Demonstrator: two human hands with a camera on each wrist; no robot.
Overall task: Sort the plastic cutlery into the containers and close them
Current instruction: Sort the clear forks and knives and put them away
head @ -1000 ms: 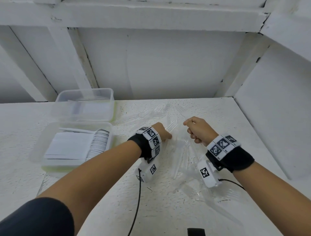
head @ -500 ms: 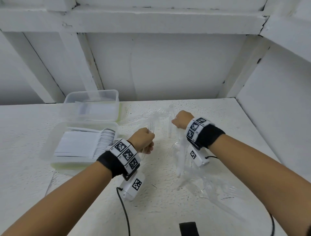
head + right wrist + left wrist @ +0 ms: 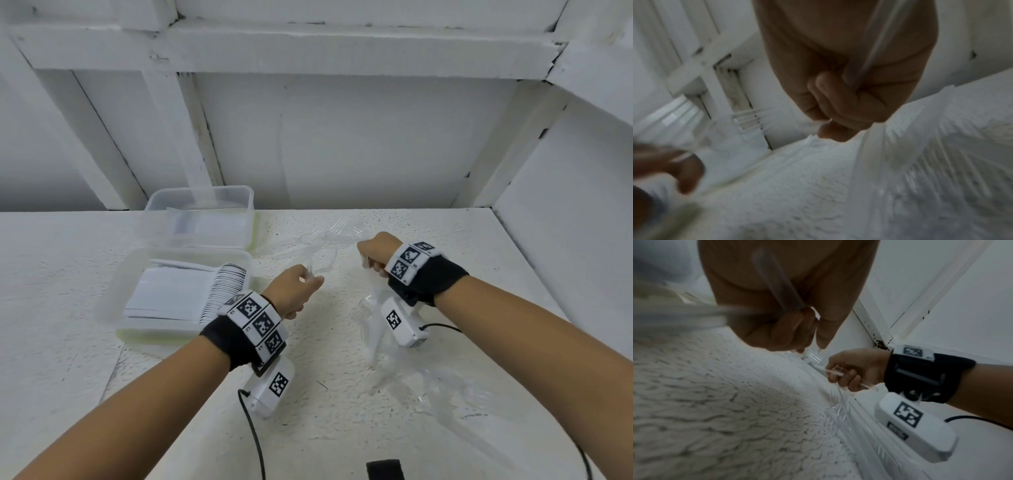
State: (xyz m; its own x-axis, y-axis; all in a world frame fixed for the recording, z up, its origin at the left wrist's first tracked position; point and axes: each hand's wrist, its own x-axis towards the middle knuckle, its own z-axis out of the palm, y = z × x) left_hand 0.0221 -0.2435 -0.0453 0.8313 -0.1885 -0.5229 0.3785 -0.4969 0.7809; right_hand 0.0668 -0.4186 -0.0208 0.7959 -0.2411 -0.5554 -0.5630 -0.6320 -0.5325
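Left hand grips clear plastic fork right of near clear rectangular container; right hand, farther right, clenches clear cutlery

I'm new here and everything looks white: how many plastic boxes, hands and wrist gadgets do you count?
Plastic boxes: 2, far box, near box
Hands: 2, left hand, right hand
Wrist cameras: 2, left wrist camera, right wrist camera
Total: 6
The clear cutlery is too see-through to count.
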